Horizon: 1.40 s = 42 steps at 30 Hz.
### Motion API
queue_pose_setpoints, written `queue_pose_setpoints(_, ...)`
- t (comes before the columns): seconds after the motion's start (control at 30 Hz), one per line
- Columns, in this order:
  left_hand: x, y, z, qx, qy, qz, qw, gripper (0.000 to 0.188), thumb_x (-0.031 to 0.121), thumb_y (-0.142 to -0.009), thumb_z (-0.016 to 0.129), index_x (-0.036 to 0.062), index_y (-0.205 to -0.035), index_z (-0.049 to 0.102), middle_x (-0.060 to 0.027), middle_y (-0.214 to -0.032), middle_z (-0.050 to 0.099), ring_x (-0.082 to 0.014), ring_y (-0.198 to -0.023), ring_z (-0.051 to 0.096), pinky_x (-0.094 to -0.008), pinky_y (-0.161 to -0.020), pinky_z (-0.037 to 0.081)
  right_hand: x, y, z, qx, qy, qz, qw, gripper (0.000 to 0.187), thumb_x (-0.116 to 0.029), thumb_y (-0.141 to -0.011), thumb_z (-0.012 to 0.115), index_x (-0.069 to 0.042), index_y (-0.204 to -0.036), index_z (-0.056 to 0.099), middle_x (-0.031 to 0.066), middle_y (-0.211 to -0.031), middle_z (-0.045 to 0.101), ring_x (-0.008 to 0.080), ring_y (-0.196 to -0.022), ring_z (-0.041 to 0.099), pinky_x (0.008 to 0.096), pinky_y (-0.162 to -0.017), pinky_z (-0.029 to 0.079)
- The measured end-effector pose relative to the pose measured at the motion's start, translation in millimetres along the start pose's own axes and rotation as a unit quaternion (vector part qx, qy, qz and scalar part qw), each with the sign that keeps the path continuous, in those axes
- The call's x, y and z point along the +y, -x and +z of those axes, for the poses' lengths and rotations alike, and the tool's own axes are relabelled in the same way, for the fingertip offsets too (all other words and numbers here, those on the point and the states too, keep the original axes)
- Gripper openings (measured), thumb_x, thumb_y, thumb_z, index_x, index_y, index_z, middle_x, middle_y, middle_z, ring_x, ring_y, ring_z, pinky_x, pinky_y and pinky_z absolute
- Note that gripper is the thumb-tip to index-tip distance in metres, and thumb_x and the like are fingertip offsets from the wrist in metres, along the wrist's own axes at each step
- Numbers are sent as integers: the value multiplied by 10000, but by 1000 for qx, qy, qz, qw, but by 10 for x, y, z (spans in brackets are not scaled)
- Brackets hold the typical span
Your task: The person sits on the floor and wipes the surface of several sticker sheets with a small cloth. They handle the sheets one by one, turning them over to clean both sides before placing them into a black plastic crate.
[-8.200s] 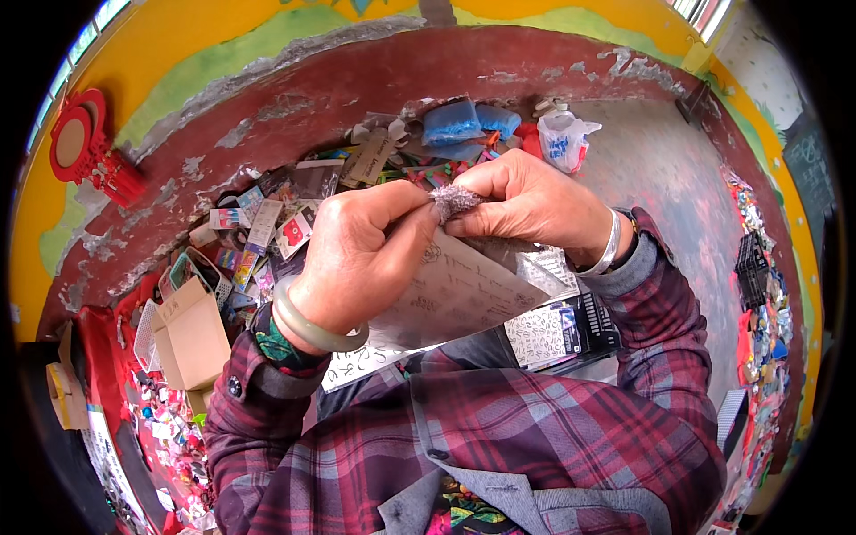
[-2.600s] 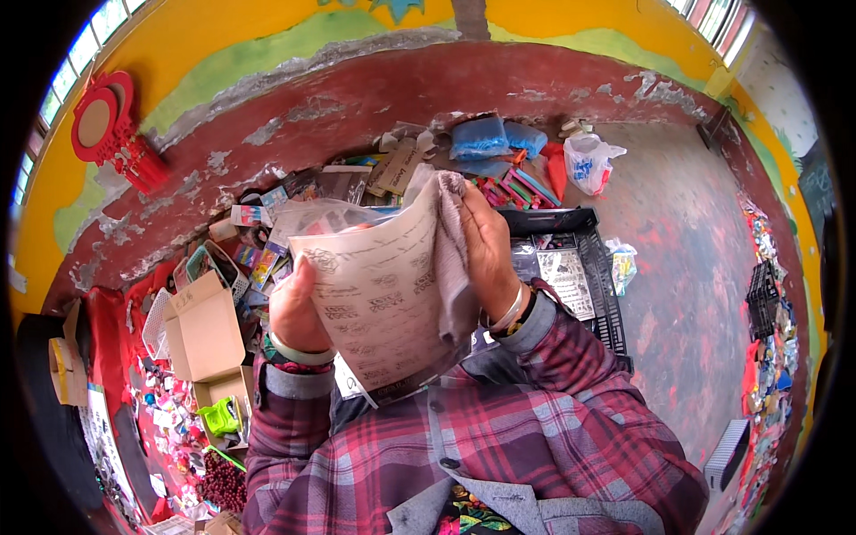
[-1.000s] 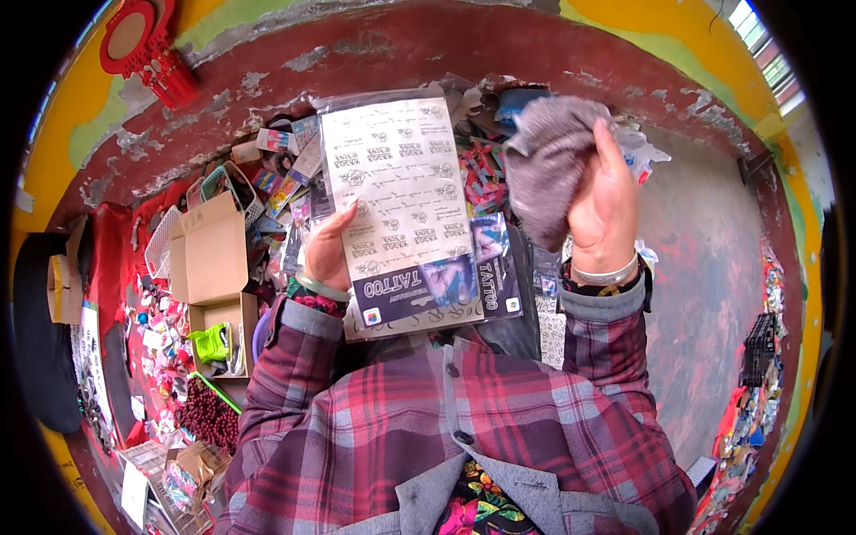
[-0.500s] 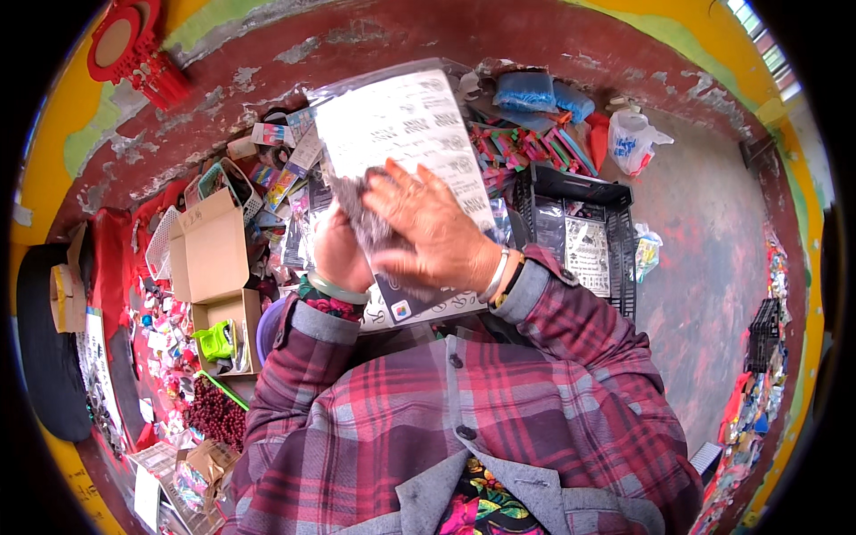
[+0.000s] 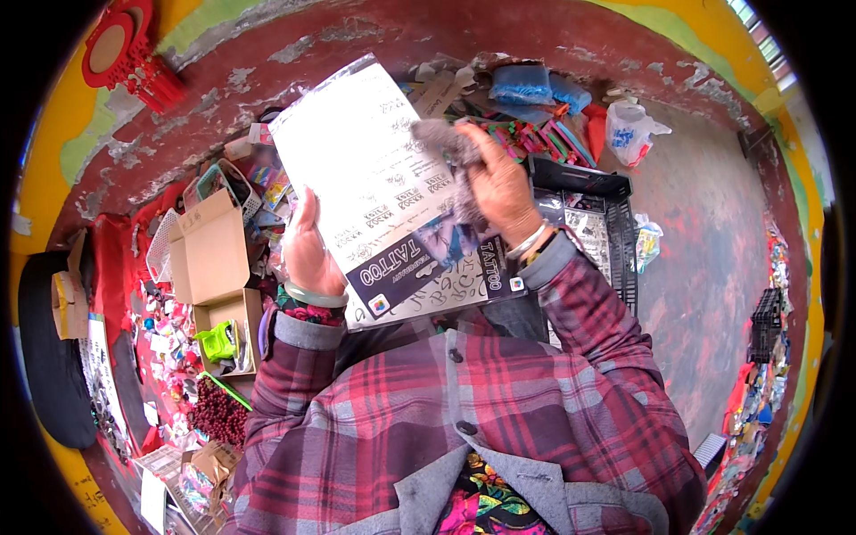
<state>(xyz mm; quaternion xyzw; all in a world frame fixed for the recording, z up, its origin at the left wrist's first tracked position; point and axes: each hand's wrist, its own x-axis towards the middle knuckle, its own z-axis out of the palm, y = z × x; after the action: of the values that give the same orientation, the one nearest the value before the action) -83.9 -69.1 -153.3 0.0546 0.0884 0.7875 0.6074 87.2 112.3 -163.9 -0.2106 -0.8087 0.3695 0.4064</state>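
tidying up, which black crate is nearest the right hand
The crate holding printed sheets, beside the right hand; the other black crate sits at far right.

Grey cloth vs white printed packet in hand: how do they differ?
The cloth is grey and crumpled; the packet is flat and white with black print. The cloth looks smaller than the packet. The right hand holds the cloth, the left hand the packet. Both are hand-held.

Grey-mauve cloth [image 5: 459, 174]; white sheet [image 5: 343, 152], black-printed; red, grey, purple plaid jacket [image 5: 401, 383]
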Motion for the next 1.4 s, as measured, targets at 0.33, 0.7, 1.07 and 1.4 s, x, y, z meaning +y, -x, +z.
queue_pose_setpoints(0.33, -68, 65, -192, -8, 32, 3, 999, 548, 385, -991, 359, 29, -1406, 314, -208, -1415, 381, -367, -1275, 410, -535, -1062, 313, -751, 138, 35, -74, -36, -98, 992, 399, -79, -858, 581, -44, -1251, 519, 140, -1138, 608, 299, -1044, 594, 390, -887, 464)
queue_pose_setpoints(0.7, 8, 172, 94, -7, 32, 16, 999, 561, 377, -989, 362, 5, -1405, 306, -219, -1420, 372, -376, -1278, 405, -515, -1067, 316, -475, 250, 137, -164, 169, -283, 930, 360, -103, -847, 517, -113, -1204, 560, 118, -1290, 548, 246, -1228, 503, 357, -956, 394)
queue_pose_setpoints(1.07, 424, 292, -161, 12, -15, 96, 995, 517, 330, -987, 386, 17, -1396, 341, -192, -1417, 393, -370, -1285, 402, -532, -1069, 298, -147, 150, -411, -73, 104, -42, 991, 375, 29, -672, 482, 8, -1015, 630, 153, -1071, 607, 311, -1009, 587, 354, -901, 460)
queue_pose_setpoints(1.4, 379, 88, -22, -47, 45, 103, 992, 467, 331, -979, 409, 24, -1330, 430, -155, -1348, 481, -343, -1230, 456, -502, -1055, 321, -1020, 359, -89, -162, 318, -227, 906, 593, -270, -709, 749, -96, -1248, 574, 13, -584, 488, 176, -559, 525, 311, -519, 416)
